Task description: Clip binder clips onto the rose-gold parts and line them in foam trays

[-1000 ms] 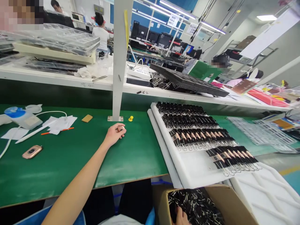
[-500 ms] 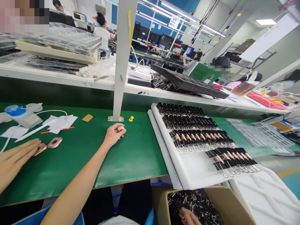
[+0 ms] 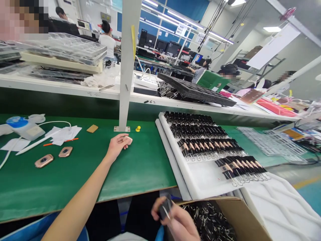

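Note:
My left hand is over the green mat, its fingers closed on a rose-gold watch case. Low in the view, in front of the cardboard box, my right hand grips a black binder clip; both are slightly blurred. Two more rose-gold cases with dark round centres, a nearer one and a farther one, lie on the mat to the left. The box holds many loose binder clips.
A white foam tray carries rows of binder clips, some clamped on rose-gold cases. Behind my left hand rise a white post and a yellow pin-like piece. A bottle, papers and clear trays lie around.
My right hand has come up out of the box with a binder clip. Another person's hand at the left has withdrawn from the cases. The case in my left hand has turned.

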Available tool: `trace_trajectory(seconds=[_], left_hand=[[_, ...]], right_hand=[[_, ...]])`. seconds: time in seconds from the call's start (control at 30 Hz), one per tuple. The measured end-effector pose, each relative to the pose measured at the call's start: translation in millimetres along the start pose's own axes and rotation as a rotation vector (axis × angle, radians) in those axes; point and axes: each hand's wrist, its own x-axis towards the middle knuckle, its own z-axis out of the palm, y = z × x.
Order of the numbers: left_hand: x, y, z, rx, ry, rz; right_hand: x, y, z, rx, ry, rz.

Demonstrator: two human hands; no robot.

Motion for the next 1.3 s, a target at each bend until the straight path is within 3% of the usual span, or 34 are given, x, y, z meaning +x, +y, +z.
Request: trace_trajectory(seconds=[0.1,0.17,0.33,0.47,0.63,0.93,1.3], left_hand=[[-4,0,-3.7,-0.039,-0.014,0.009],[-6,-2,-6.2,-0.067,-0.028,0.011],[-8,-2,-10.1,-0.107,-0.021,-0.002],[-7,0,-10.4,-0.117,-0.007,-0.015],[-6,-1,-12.7,-0.124,-0.004,-0.022],[-10,0,-15.2,-0.138,-0.005,-0.054],[-11,3,-14.4,-0.110,0.005,-0.048]], right_hand=[[68,-25,36,0.110,-0.192,-0.140],[113,-32,51,0.236,-0.225,-0.190],[201,-21,68,0.613,0.023,-0.143],[238,-10,63,0.604,0.134,-0.136],[255,-6,50,0.416,0.052,-0.212],[255,3,43,0.293,-0.083,-0.184],[252,-5,46,0.215,-0.103,-0.220]])
